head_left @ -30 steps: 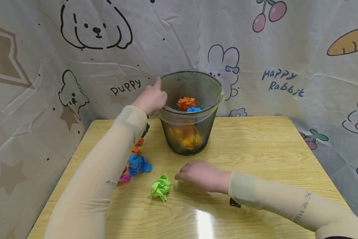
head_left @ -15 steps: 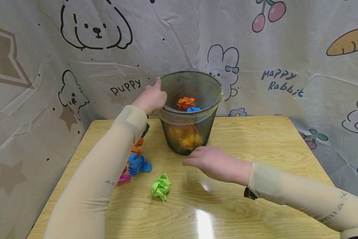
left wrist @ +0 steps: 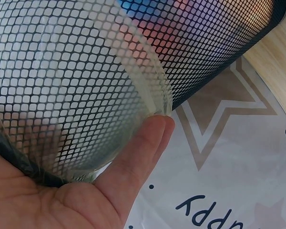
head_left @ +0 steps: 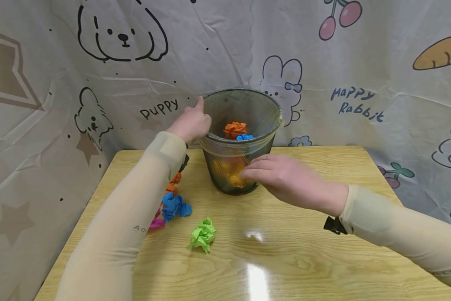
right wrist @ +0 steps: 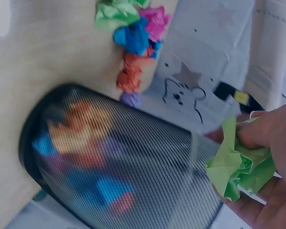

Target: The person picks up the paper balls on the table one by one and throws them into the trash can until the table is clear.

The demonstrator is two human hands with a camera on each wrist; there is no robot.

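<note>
Left hand (head_left: 190,124) grips the rim of a mesh wastebasket (head_left: 225,154) near back edge of the worktop (head_left: 312,251), broad room rightward, right hand (head_left: 294,182) in front, grasping a crumpled green paper ball (right wrist: 245,164) that head view hides, likewise a purple paper wad (right wrist: 130,98), both visible from right wrist, papers inside (right wrist: 80,136) blurred by mesh.

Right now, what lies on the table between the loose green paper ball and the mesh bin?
Between the green paper ball and the mesh bin, the head view shows only bare tabletop.
</note>
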